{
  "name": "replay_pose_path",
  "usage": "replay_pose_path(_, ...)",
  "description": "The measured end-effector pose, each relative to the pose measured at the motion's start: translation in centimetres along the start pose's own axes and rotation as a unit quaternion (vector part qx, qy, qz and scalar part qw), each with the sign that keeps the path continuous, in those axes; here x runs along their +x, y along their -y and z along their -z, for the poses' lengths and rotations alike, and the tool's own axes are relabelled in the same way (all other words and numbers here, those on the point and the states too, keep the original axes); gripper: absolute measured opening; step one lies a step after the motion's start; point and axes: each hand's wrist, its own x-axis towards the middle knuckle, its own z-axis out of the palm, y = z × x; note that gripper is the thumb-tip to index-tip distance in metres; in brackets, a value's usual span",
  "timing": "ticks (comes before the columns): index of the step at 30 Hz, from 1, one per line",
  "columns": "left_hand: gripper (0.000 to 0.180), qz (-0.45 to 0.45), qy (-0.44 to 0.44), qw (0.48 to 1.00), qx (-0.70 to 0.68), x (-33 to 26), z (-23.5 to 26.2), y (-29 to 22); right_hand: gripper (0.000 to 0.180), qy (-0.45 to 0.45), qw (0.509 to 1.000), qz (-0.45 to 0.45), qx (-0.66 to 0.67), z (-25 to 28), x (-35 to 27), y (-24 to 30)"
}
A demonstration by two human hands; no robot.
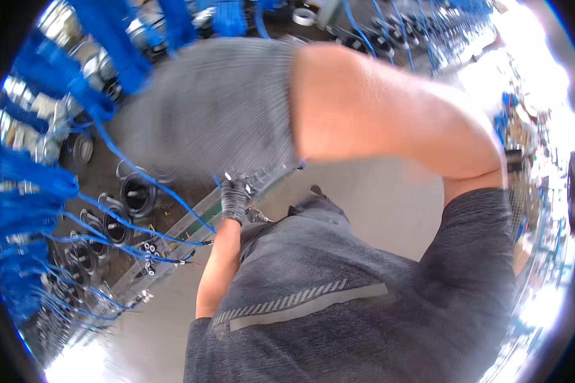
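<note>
My right hand (204, 108), in a dark grey knit glove, is raised close to the camera across the upper middle. Motion smears it, and its fingers cannot be made out. Lower down, my left hand (234, 199), in a similar glove, is at the edge of a narrow bench rail (198, 214). Its fingers look curled round something small that I cannot make out. Small shiny metal parts (254, 182) lie beside it. Several blue hoses (150, 183) run toward the rail, and one ends in a dark tip just left of my left forearm.
Bundles of blue hose (25, 182) hang along the left. Below them are coiled black hoses (137, 195). A cluster of small round fittings (149, 258) sits by the rail. A white tape roll (304, 16) is at the top. Grey floor (383, 198) lies right of the rail.
</note>
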Motion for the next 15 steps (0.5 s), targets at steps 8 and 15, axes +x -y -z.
replay_pose_path(8, 0.032, -0.228, -0.085, 0.943, 0.227, 3.3, -14.1, -10.8, 0.019, -0.099, 0.984, -0.144, -0.028, 4.5, -12.6, -5.2)
replay_pose_path(15, 0.033, -0.326, -0.264, 0.836, 0.353, -6.6, -27.3, -9.1, 0.019, -0.104, 0.982, -0.156, 0.038, 6.3, -16.7, -4.0)
